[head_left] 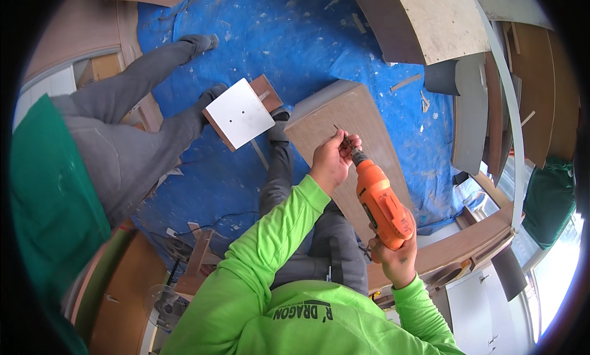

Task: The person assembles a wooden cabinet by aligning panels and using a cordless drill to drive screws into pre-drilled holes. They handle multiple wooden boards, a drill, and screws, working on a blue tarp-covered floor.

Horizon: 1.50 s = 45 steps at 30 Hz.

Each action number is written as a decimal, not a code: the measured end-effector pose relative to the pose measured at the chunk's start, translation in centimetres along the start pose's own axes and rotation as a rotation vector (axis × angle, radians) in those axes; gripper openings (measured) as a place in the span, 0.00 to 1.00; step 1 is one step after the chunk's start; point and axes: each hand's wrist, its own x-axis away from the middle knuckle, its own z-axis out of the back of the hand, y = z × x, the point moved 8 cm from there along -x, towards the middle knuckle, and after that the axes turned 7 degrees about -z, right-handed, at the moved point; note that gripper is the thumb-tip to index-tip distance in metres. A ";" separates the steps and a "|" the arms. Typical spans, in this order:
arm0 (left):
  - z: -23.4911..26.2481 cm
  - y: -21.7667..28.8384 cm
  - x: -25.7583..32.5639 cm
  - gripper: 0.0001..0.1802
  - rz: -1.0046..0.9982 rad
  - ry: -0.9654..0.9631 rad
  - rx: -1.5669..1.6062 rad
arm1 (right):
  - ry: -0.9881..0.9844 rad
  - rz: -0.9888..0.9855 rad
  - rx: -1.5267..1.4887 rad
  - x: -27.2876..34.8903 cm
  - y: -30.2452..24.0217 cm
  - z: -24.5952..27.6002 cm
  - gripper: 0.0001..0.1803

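View from above of a person in a lime-green long-sleeved top working over a floor covered by a blue tarpaulin point(289, 42). The right hand point(396, 253) is closed around the grip of an orange power drill point(381, 204), which points up and to the left toward a brown wooden board point(362, 118). The left hand point(330, 161) is curled at the drill's nose, its fingertips point(340, 140) pinching the dark chuck and bit point(349, 147) just above the board's face; whether the bit touches the wood cannot be told. The board lies tilted across the person's grey-trousered legs, its far end over the tarpaulin, with a short dark slit near the bit.

To the left, a second person in a green top and grey trousers point(123, 134) stands on the tarpaulin, well apart from the drill. Between the two people lies a small square white panel point(239, 112) with two dark holes, resting on a brown backing piece. Curved plywood pieces point(436, 20) and stacked panels point(473, 109) lie along the upper right; wood scraps are scattered on the tarpaulin nearby.
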 end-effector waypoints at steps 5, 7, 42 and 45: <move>0.6 0.9 -0.1 0.09 0.027 -0.099 -0.106 | -0.009 -0.016 0.049 -0.3 -0.7 -0.1 0.44; 0.7 1.1 0.0 0.09 0.018 -0.102 -0.115 | -0.006 -0.079 0.054 -0.4 -1.3 -0.2 0.44; 0.7 0.2 -1.4 0.11 0.055 -0.081 -0.023 | 0.026 -0.036 0.391 -2.5 -6.5 -2.3 0.40; 2.1 0.9 0.2 0.12 0.039 -0.053 -0.072 | -0.019 -0.167 0.312 -1.7 -6.5 -3.5 0.42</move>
